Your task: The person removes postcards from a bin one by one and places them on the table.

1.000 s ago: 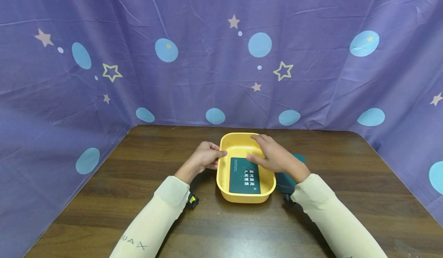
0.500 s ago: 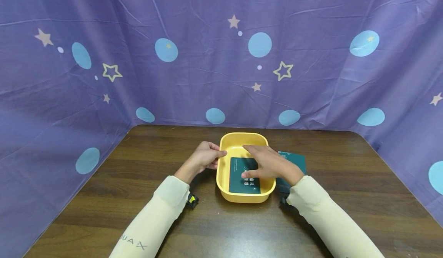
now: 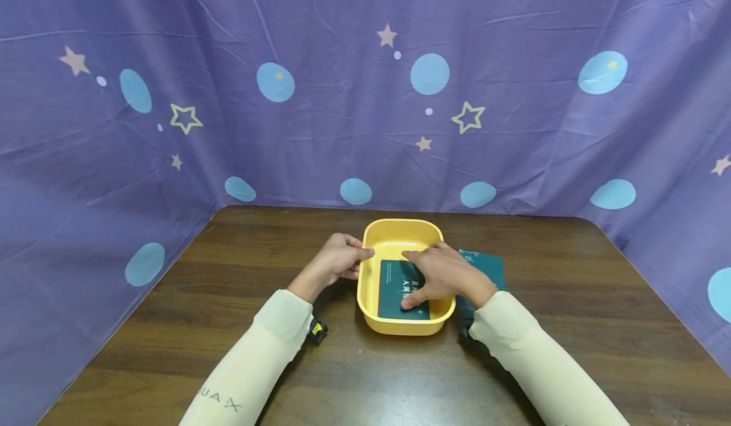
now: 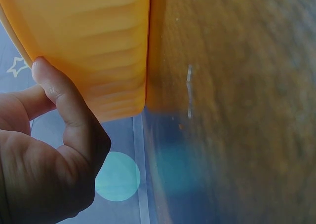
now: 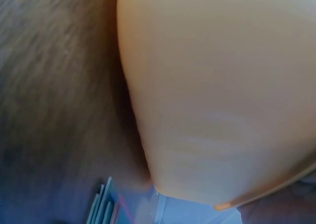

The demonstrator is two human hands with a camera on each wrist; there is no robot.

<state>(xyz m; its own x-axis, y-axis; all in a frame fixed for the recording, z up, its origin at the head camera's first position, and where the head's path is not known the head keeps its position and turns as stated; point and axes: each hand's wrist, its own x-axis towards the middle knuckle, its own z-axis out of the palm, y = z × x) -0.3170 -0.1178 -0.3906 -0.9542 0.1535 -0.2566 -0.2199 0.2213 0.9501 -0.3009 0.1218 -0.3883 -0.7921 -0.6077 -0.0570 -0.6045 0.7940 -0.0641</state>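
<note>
A yellow plastic basin (image 3: 402, 329) stands on the wooden table. A dark green card or thin booklet (image 3: 391, 292) with white Chinese characters lies in it. My left hand (image 3: 337, 261) pinches the basin's left rim, thumb over the edge; in the left wrist view this hand (image 4: 59, 130) touches the ribbed outer wall of the basin (image 4: 108, 41). My right hand (image 3: 448, 275) reaches over the right rim with thumb and fingers spread above the card, covering part of it. Whether its fingertips touch the card, I cannot tell. Basin wall hides most of this hand in the right wrist view.
More dark green cards or booklets (image 3: 485, 266) lie right of the basin, partly under my right forearm; their layered edges (image 5: 106, 204) show in the right wrist view. A purple curtain (image 3: 365, 96) with stars and dots hangs behind the table (image 3: 274, 235).
My right hand has moved from the basin's far right rim down and toward the near side, over the card. My left hand keeps its hold on the left rim.
</note>
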